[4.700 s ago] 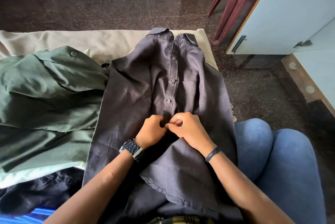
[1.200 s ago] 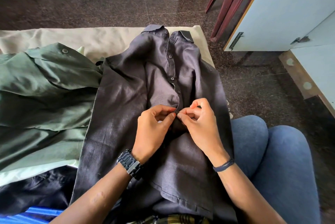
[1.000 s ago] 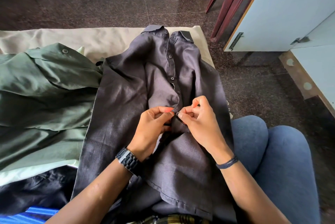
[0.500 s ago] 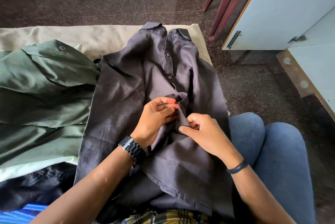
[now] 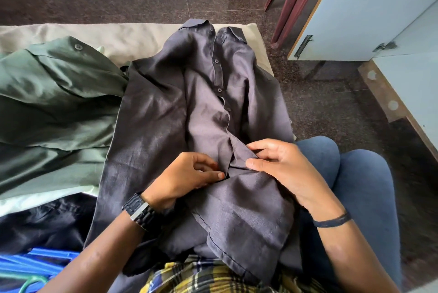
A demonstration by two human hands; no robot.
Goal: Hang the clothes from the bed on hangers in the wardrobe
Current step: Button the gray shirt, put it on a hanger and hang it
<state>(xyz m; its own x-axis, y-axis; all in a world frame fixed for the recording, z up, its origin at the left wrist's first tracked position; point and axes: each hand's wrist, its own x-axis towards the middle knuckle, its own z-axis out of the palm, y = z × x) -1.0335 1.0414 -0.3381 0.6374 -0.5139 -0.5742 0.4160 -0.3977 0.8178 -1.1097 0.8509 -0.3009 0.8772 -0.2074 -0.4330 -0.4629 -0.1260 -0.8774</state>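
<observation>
Head view: shirt placket between pinching fingers.

Dark grey button-up shirt spread front-up on bed, collar away, green shirt beside it

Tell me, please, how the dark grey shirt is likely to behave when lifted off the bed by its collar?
The dark grey shirt will probably hang limp: it creases and bunches where the left hand and right hand pinch its placket. It looks thin, so likely light. Its lower front looks unbuttoned and may swing apart.
</observation>
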